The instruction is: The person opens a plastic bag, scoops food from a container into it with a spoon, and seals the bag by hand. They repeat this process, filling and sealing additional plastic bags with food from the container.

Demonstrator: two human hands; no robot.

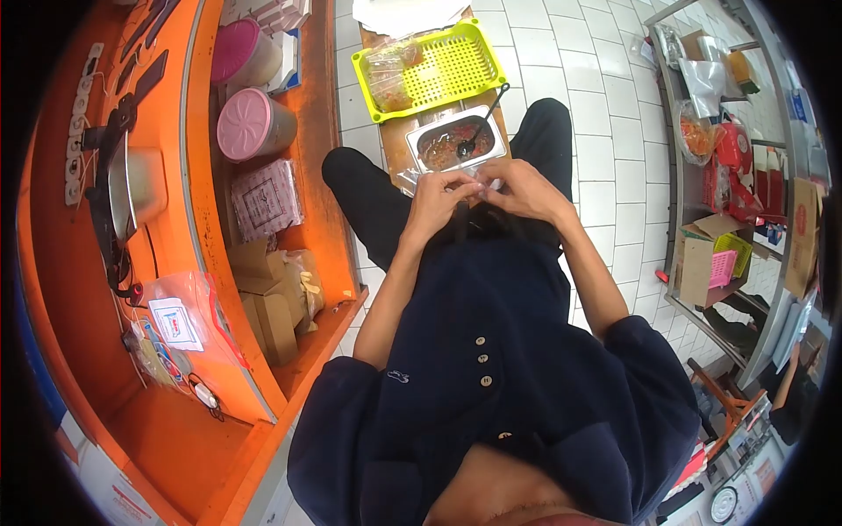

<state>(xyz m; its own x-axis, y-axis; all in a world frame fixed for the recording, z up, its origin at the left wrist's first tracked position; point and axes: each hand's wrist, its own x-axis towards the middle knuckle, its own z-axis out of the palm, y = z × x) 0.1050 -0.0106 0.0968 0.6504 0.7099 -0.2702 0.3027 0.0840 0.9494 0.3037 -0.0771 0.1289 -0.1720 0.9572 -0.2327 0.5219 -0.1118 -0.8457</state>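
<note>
Both hands meet in front of my lap, fingers pinched together on a small piece of clear plastic. My left hand (443,200) comes in from the left, its fingertips touching those of my right hand (524,188). Just beyond them is a steel tray (412,145) of reddish, chunky sauce, with a black ladle (478,131) resting in it. Behind the tray lies a yellow-green plastic basket (452,72), holding filled clear bags (388,79) at its left side.
An orange cabinet (197,228) on the left holds pink-lidded tubs (254,125) and cardboard boxes (274,307). Metal shelving (681,167) with packages and a box of baskets stands right. White paper (408,13) lies beyond the basket. Another person's arm (787,386) shows at the far right.
</note>
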